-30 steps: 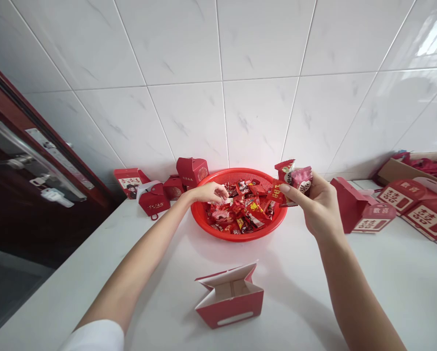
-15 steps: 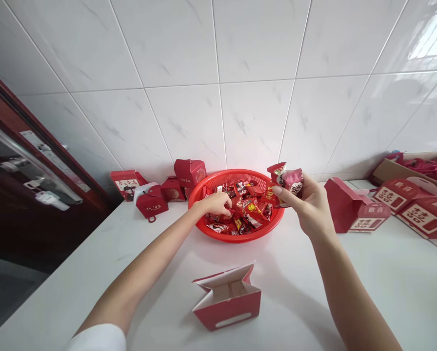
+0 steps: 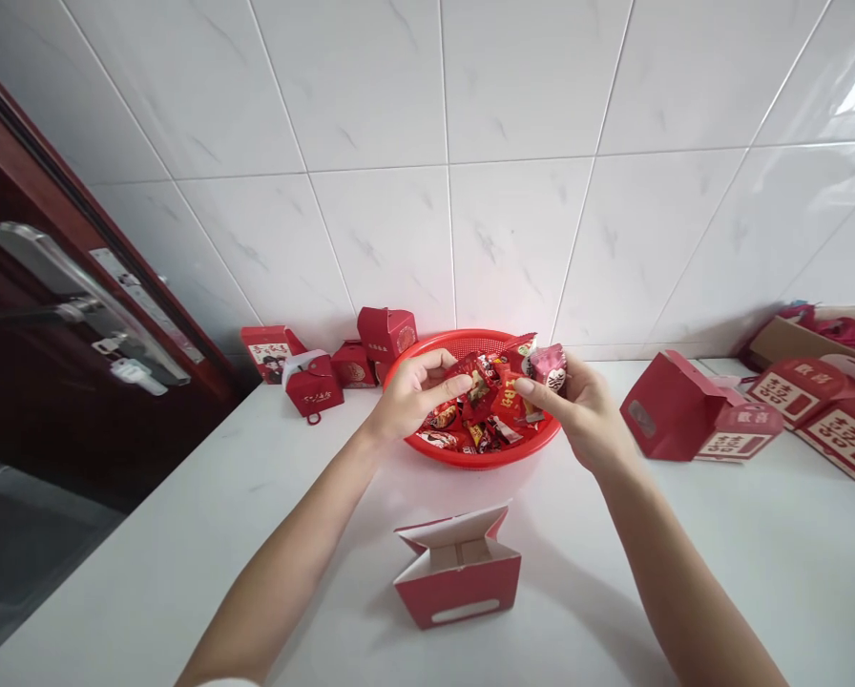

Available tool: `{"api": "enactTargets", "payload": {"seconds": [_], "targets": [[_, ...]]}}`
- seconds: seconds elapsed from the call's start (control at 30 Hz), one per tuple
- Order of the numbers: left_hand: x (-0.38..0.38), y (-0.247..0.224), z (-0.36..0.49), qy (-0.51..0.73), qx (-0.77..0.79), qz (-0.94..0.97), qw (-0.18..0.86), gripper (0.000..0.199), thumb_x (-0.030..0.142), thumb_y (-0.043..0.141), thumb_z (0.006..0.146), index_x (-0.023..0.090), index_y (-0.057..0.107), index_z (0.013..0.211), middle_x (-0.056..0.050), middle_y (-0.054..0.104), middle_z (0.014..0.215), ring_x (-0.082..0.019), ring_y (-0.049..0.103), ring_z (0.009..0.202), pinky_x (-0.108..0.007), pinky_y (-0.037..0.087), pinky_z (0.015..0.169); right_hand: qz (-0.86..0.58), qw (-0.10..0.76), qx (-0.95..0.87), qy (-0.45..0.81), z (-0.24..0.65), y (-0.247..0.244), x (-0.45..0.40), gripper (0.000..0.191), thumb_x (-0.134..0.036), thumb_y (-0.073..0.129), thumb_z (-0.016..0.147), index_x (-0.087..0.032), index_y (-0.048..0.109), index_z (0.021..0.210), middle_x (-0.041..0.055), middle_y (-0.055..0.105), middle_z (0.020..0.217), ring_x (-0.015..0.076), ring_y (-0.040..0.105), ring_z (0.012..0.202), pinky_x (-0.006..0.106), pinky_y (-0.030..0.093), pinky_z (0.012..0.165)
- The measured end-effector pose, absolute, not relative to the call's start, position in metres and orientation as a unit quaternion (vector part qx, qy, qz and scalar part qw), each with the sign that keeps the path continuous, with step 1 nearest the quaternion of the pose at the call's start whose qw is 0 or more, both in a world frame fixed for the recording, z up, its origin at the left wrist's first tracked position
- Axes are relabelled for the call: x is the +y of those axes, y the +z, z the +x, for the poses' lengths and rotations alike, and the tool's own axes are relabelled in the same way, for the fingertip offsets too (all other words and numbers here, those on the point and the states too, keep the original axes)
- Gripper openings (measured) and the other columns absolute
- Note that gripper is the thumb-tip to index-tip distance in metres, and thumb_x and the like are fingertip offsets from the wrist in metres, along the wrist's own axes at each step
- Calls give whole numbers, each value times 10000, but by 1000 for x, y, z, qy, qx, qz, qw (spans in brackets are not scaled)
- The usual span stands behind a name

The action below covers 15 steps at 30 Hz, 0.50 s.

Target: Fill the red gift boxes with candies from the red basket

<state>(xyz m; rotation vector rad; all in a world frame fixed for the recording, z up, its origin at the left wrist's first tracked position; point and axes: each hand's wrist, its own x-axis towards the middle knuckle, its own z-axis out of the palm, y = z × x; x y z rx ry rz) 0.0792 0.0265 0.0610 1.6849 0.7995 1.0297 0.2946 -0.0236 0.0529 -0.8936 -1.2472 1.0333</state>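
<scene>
A red plastic basket (image 3: pixel 489 461) full of wrapped candies (image 3: pixel 470 439) stands against the wall. Over its right side, my right hand (image 3: pixel 589 410) is closed around several wrapped candies, among them a pink one (image 3: pixel 549 366) and a red one with yellow writing (image 3: pixel 511 396). My left hand (image 3: pixel 414 393) is above the left side of the basket, thumb and fingers pinching a red candy wrapper (image 3: pixel 479 382). The fingertips behind that wrapper are hidden. Nearer to me, a red paper box (image 3: pixel 463 592) stands upright on the white table with its top unfolded, its white inside showing.
Small red gift boxes (image 3: pixel 314 386) stand left of the basket by the wall. More red boxes (image 3: pixel 667 405) with printed labels are at the right, beside a cardboard carton (image 3: pixel 778 342) of pink material. A dark red door (image 3: pixel 41 382) with a metal handle is at left.
My left hand has lifted out of the candies and brought a wrapped candy toward my right hand. The right hand has lowered slightly and moved inward. The view has shifted a little left.
</scene>
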Motion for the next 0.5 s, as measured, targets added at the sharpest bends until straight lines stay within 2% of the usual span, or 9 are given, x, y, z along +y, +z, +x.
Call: {"api": "enactTargets", "payload": {"seconds": [0.13,0.27,0.5], "targets": [[2,59,75,465,327,652,501,362,486,831,772,179,641,795,17,644,746,-130,600,684,-245,513,653,-358,558,-565,492,285,53,-34,364,-428,904,706,-230,671,905,-10,632,763,172,602,690,324,571,663],[-20,60,69,466,319,644,515,311,450,825,796,188,723,929,-22,733,889,-168,678,802,-269,565,731,-343,529,-596,496,278,58,-49,339,-384,917,706,-226,683,892,-14,621,753,166,597,693,294,543,632],[-55,55,61,501,369,636,457,335,446,834,791,190,734,982,-61,776,984,-242,732,928,-323,613,793,-339,531,-605,487,267,62,-70,343,-357,924,704,-233,679,909,-5,649,789,169,605,693,294,540,612]]}}
